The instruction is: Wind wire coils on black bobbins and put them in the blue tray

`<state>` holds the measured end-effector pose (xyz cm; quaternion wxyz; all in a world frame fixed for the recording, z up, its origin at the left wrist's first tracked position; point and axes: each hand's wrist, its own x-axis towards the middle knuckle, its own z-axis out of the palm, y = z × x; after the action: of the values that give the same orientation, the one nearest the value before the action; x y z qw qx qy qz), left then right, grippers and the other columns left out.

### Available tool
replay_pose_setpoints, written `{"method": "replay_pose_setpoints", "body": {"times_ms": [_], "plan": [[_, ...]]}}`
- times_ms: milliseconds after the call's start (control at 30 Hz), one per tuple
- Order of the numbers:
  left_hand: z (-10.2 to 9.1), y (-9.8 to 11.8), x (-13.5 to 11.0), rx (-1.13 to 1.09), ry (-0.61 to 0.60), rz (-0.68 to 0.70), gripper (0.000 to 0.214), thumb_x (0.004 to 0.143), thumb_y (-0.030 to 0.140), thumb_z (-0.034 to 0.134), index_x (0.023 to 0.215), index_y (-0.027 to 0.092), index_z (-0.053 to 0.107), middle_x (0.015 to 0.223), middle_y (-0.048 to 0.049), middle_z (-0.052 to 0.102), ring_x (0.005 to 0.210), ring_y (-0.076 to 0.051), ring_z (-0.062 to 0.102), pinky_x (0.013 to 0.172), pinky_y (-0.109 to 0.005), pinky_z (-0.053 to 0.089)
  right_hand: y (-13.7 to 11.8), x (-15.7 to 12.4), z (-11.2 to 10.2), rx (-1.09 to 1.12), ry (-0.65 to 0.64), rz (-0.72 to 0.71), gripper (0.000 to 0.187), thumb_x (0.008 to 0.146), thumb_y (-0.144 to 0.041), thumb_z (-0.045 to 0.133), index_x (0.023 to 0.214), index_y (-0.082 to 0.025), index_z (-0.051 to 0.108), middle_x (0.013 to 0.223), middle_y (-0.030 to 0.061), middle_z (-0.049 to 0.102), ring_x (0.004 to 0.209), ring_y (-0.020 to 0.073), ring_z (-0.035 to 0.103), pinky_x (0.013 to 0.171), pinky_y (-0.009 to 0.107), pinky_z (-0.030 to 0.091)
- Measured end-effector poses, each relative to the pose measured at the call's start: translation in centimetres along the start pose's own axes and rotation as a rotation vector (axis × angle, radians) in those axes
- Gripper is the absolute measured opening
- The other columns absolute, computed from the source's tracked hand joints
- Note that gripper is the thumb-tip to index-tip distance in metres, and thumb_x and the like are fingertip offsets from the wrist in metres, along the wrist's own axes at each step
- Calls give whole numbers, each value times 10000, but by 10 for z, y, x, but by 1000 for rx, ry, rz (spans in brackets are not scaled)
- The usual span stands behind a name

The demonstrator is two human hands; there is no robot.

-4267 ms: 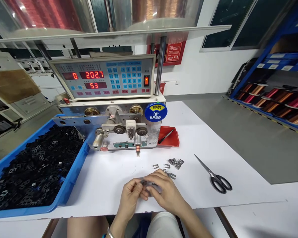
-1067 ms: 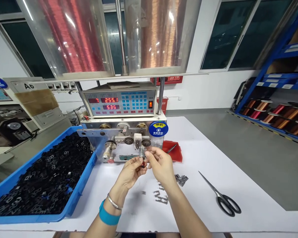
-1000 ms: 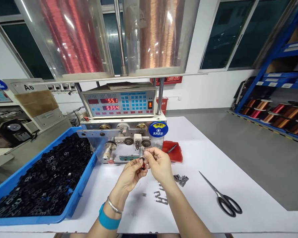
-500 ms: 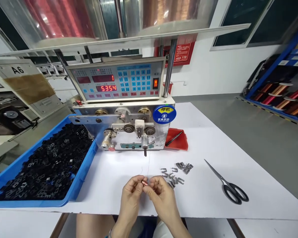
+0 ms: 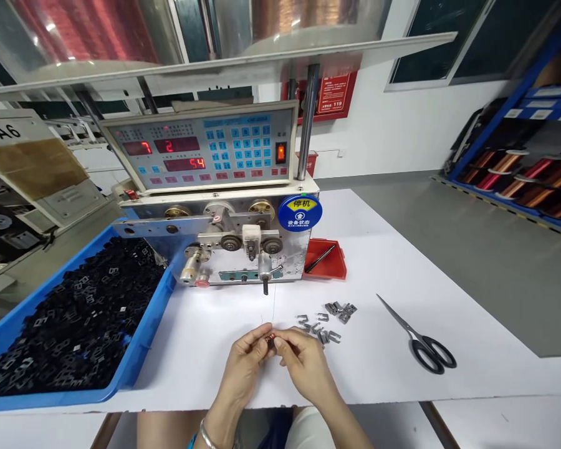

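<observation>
A small copper-red wire coil [image 5: 270,340] sits between my fingertips over the front of the white table. From the left, my left hand [image 5: 243,363] pinches it between thumb and fingers. My right hand [image 5: 307,362] closes on it from the other side, thumb against the coil. The fingers partly cover the coil. A thin wire [image 5: 273,304] runs from near the hands up toward the spindle [image 5: 265,284] of the winding machine [image 5: 293,252]. Just right of my hands lie several small U-shaped metal brackets [image 5: 334,337].
A blue bin [image 5: 143,355] full of small black parts stands at the left. Black-handled scissors [image 5: 425,349] lie at the right. Beside the machine is a red tray [image 5: 337,265] with a dark, pen-like tool. Large wire spools [image 5: 88,31] stand on the shelf overhead.
The view has shifted slightly, moving the machine leftward in the picture. Both hands have turned the coil a little and keep hold of it. The machine's display digits differ.
</observation>
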<state>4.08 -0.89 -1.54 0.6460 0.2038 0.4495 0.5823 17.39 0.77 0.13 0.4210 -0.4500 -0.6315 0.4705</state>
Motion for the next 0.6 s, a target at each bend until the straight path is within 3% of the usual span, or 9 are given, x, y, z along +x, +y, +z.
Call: {"method": "replay_pose_setpoints", "body": {"times_ms": [167, 300, 433, 600], "plan": [[-3, 2, -2, 23, -11, -15, 443, 485, 375, 874, 874, 189, 771, 784, -75, 739, 658, -145, 637, 693, -285, 506, 0, 1, 0, -182, 110, -190, 239, 839, -254, 529, 945, -241, 742, 691, 30, 542, 652, 166, 561, 607, 292, 497], [-11, 9, -6, 131, -22, 18, 411, 516, 390, 857, 861, 184, 774, 744, -62, 736, 619, -126, 623, 672, -255, 501, 10, -1, -15, -203, 199, -153, 290, 842, -325, 567, 1084, -220, 685, 763, 36, 573, 589, 148, 545, 548, 277, 490], [-21, 14, -12, 186, 41, 85, 371, 535, 405, 842, 825, 185, 771, 756, -54, 732, 620, -142, 626, 661, -266, 512, 20, -5, -37, -396, 331, -188, 216, 867, -328, 532, 907, -220, 714, 785, 62, 617, 693, 196, 569, 648, 333, 500], [-21, 12, -20, 178, 98, 118, 383, 501, 411, 852, 799, 185, 766, 759, -64, 735, 612, -153, 623, 622, -268, 516, 19, -4, -37, -573, 204, -334, 203, 851, -177, 513, 828, -244, 704, 811, 65, 627, 851, 241, 513, 751, 396, 476]]}}
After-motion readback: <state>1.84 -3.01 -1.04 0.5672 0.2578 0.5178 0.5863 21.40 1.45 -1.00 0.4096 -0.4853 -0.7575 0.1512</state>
